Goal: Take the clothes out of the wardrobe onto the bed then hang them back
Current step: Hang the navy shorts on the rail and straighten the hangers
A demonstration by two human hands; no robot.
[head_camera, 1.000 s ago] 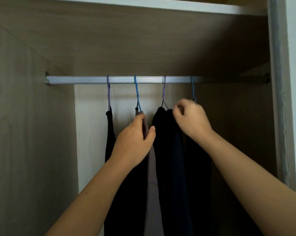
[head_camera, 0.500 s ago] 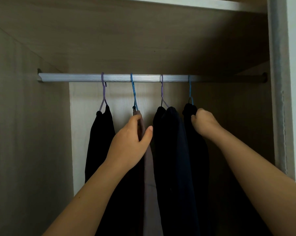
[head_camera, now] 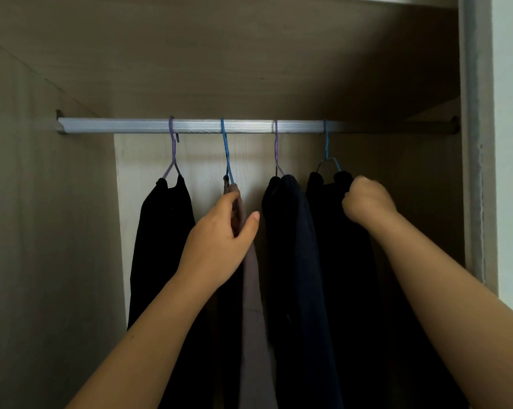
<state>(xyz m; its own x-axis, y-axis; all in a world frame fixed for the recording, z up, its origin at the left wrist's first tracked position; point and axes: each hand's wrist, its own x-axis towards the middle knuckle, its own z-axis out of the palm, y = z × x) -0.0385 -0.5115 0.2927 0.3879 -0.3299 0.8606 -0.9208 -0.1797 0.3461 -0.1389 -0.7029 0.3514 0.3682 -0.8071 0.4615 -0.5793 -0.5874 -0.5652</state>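
Clamped the left hand (head_camera: 220, 240) round the grey garment (head_camera: 253, 290) below the rail (head_camera: 131, 126), the right hand (head_camera: 367, 200) in a fisted grip on the black garment (head_camera: 329, 231) near the rail's right end — likely to lift both off.

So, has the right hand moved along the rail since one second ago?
Yes. The right hand has moved to the right along the rail, closer to the rail's right end, and now grips the rightmost black garment.
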